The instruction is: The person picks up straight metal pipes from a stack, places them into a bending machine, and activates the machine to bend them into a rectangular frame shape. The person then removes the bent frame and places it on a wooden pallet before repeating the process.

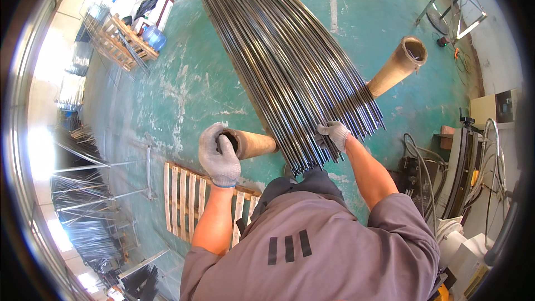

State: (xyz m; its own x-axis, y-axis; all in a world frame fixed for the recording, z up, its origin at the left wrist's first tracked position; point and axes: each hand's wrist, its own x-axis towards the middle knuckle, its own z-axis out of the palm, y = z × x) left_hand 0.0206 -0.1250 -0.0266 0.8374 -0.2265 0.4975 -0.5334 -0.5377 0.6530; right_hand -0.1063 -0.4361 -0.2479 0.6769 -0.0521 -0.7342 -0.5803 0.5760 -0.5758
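Note:
A broad layer of long, thin metal rods [290,67] stretches away from me, its near ends fanned out unevenly in front of my legs. My right hand [333,135], in a pale work glove, is at the near ends on the right side, its fingers curled down on a rod; the fingertips are partly hidden. My left hand [218,156], gloved too, appears larger and raised at left, thumb apart from the bent fingers. Behind it shows the mouth of a brown tube [255,144]; whether the glove touches its rim I cannot tell.
Another brown tube [393,69] sticks out from under the rods at right. A wooden pallet [184,198] lies left of my legs. Machinery with hoses [457,167] stands at right. Metal racks with dark stock [89,189] line the left, and a blue water bottle [154,38] is farther off.

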